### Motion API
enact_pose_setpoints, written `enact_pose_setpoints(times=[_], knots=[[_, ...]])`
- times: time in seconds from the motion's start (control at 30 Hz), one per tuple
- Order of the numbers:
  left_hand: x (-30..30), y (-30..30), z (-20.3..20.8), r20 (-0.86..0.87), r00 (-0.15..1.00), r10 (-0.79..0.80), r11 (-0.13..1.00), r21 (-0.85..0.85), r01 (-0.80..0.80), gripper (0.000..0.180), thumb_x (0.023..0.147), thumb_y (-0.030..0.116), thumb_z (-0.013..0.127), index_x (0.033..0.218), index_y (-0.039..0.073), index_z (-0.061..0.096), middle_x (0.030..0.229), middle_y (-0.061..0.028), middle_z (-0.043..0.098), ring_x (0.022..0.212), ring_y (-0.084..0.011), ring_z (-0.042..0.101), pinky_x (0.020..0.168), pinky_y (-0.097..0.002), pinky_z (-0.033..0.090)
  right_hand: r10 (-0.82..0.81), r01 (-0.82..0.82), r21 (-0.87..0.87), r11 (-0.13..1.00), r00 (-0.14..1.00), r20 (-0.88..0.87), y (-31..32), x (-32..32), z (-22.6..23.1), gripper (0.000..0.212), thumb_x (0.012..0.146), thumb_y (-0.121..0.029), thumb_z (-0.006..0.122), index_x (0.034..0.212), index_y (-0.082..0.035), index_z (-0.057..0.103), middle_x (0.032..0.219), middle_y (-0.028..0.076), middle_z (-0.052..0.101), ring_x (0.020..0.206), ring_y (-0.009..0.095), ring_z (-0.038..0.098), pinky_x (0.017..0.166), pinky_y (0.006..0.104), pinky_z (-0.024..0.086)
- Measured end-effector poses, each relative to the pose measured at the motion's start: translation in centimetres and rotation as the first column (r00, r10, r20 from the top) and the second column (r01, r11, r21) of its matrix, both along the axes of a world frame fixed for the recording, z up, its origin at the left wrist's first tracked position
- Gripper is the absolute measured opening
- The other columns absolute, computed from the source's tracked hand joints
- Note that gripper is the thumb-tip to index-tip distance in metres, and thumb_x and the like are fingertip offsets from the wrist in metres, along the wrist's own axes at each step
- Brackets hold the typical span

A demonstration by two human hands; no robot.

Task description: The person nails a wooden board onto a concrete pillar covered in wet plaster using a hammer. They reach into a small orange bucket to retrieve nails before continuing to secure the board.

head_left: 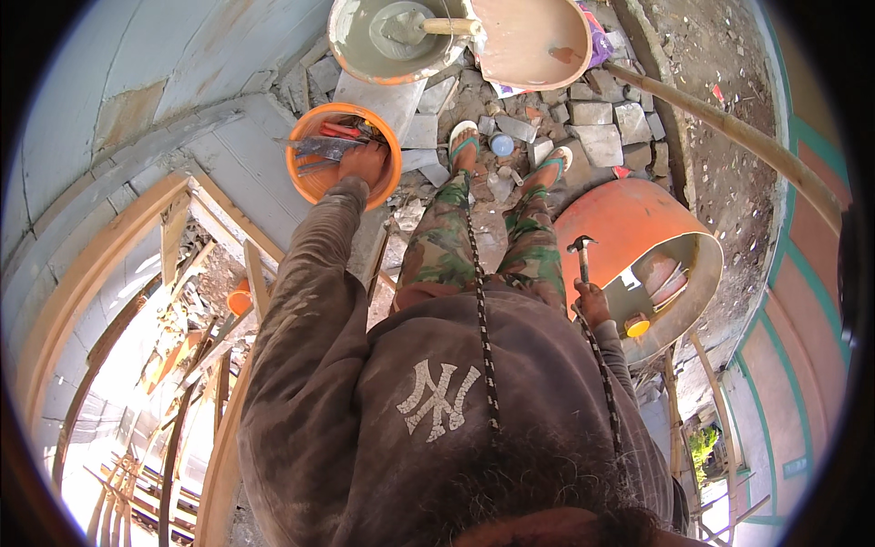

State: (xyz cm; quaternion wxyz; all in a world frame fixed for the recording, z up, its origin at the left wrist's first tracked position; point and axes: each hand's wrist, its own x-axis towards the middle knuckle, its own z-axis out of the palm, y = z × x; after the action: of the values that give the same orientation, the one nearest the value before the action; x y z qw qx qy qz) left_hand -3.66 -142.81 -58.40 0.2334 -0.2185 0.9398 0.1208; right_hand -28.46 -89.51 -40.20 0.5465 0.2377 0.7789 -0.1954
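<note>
My left hand reaches down into an orange bucket at the left. Its fingers are hidden among the tools there, so I cannot tell whether they grip anything. A flat metal blade sticks out over the bucket's left rim, and red-handled tools lie beside it. On the right, my right hand is closed around the handle of a claw hammer, held head up. The hammer is in front of a large orange barrel lying on its side.
Ahead stands a grey mortar tub with a wooden-handled scoop, beside a beige basin. Broken tiles and rubble cover the ground around my feet. A wooden pole slants along the right; a wooden frame stands at the left.
</note>
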Motion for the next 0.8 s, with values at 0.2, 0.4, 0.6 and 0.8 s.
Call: enact_pose_setpoints(times=[0.2, 0.4, 0.6, 0.8], knots=[[-0.2, 0.2, -0.8, 0.107, 0.994, -0.005, 1.0, -0.01, 0.006, 0.018, 0.096, 0.021, 0.056, 0.104, 0.016, 0.071, 0.104, -0.0074, 0.071, 0.093, -0.0279, 0.074, 0.08, -0.0462, 0.059, -0.036, 0.035, 0.016, 0.999, 0.998, 0.047, -0.9, 0.0, 0.9, 0.041, 0.097, -0.046, 0.067, 0.092, -0.007, 0.057, 0.063, 0.002, 0.051, 0.049, 0.015, 0.049, 0.045, 0.0328, 0.042], [-1.1, 0.2, -0.6, 0.153, 0.984, 0.09, 0.996, 0.004, -0.092, 0.021, 0.098, 0.021, 0.055, 0.113, 0.01, 0.066, 0.108, -0.0134, 0.071, 0.093, -0.0334, 0.075, 0.08, -0.049, 0.06, -0.059, 0.059, 0.024, 0.998, 0.998, 0.013, -1.2, 0.1, 1.3, 0.04, 0.097, -0.043, 0.068, 0.087, -0.008, 0.054, 0.066, 0.004, 0.053, 0.047, 0.015, 0.047, 0.041, 0.0341, 0.038], [-2.6, 0.1, 2.6, 0.161, 0.951, 0.263, 0.946, 0.153, -0.287, 0.028, 0.097, 0.025, 0.06, 0.118, 0.007, 0.063, 0.115, -0.0234, 0.07, 0.103, -0.0463, 0.068, 0.088, -0.0552, 0.056, 0.03, -0.034, -0.043, 0.999, 0.996, -0.081, 1.3, 0.9, 1.2, 0.039, 0.099, -0.044, 0.066, 0.093, -0.007, 0.058, 0.067, 0.004, 0.053, 0.049, 0.016, 0.048, 0.043, 0.0357, 0.04], [-4.3, -1.1, 6.3, -0.079, 0.845, 0.53, 0.839, 0.197, -0.508, 0.025, 0.094, 0.02, 0.064, 0.109, 0.0, 0.06, 0.111, -0.0244, 0.07, 0.1, -0.0433, 0.068, 0.088, -0.0515, 0.052, 0.337, -0.335, 0.065, 0.94, 0.881, -0.334, 8.4, 4.4, -1.5, 0.057, 0.097, -0.048, 0.06, 0.115, 0.005, 0.069, 0.112, 0.03, 0.07, 0.11, 0.044, 0.066, 0.097, 0.047, 0.05]])
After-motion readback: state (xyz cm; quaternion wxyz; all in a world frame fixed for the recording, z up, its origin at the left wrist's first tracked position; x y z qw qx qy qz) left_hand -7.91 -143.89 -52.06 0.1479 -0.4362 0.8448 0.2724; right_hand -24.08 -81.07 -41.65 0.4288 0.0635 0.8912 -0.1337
